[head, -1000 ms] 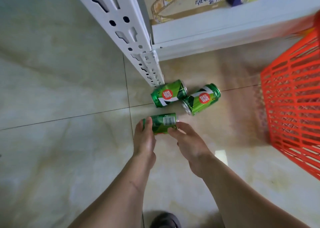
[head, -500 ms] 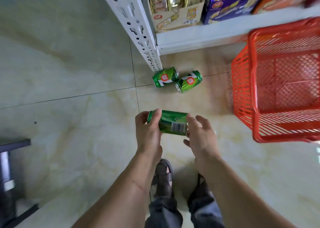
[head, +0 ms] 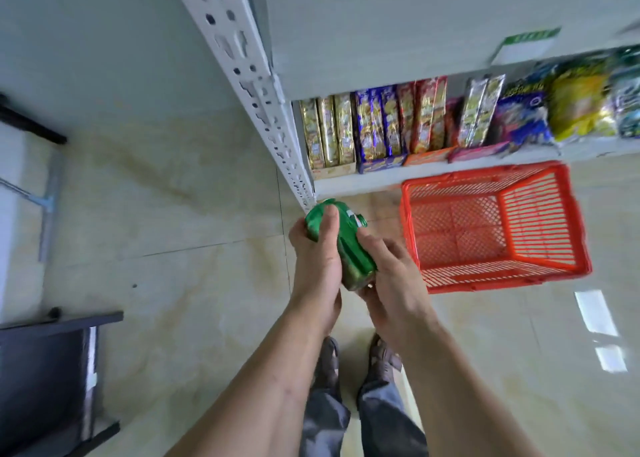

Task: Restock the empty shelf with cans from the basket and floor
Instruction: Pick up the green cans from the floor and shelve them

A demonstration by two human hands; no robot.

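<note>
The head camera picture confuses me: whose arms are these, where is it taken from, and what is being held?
There is no machine here. A person wears a camera on the head, looking down at their own arms and feet. The left hand and right hand together grip a green metal drinks can, held above the pale tiled floor. Beside them an orange plastic mesh basket stands on the floor, seemingly empty. A white metal shelf unit holds colourful snack packets.
</note>
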